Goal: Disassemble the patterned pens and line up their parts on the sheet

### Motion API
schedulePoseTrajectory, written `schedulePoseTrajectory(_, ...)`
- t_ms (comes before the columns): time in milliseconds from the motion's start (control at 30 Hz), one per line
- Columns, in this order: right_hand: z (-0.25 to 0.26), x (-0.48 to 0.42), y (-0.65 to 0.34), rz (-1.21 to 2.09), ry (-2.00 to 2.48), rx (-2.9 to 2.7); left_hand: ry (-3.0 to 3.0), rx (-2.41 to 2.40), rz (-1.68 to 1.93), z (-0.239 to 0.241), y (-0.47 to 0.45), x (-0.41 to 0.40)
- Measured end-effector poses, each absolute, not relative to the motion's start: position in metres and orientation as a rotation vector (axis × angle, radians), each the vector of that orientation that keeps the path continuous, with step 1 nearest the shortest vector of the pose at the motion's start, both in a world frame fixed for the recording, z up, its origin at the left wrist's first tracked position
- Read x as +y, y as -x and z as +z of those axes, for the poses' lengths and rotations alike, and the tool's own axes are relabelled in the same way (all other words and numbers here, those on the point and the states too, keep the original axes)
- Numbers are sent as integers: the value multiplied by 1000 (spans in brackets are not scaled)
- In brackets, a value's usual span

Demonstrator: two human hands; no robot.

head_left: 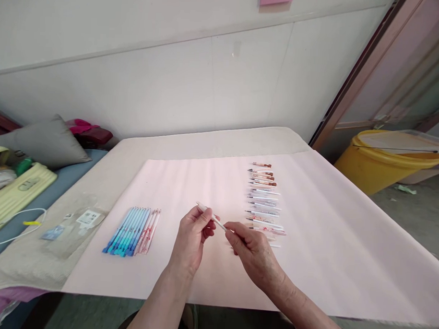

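Note:
A slim white pen (217, 221) slants between my two hands above the pink sheet. My left hand (195, 231) is closed around its upper part, the thumb lying along the barrel. At the lower end, my right hand (250, 252) pinches the pen between thumb and fingers. To the left lies a row of blue pens (127, 231), with several red-and-white pens (148, 231) beside it. Beyond my right hand runs a column of pen refills and pen parts (264, 197), some with brown ends. My right hand hides the nearest of them.
The pink sheet (328, 245) covers most of the table. Clear plastic bags (73, 226) with labels lie at its left. A yellow bin (378, 160) stands right of the table. A grey cushion (43, 141) and a pale yellow box (20, 198) sit at far left.

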State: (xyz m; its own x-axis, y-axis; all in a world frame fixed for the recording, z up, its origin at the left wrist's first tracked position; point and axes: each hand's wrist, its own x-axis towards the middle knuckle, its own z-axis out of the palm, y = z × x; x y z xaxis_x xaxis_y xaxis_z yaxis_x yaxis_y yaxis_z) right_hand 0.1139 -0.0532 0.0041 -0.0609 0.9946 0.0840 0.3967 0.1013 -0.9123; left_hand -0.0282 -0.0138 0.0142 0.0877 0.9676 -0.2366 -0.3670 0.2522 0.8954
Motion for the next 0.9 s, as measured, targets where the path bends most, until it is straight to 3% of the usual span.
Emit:
schedulePoseTrajectory(433,8,-51,-123,1122,1476,-1540,-513,1011,1264,16,44,-2)
schedulePoseTrajectory(733,18,-51,-133,1088,1505,-1466,-206,911,1134,7,47,3)
schedulePoseTrajectory(900,11,-49,-128,969,1527,-1519,-360,888,995,10,33,-7)
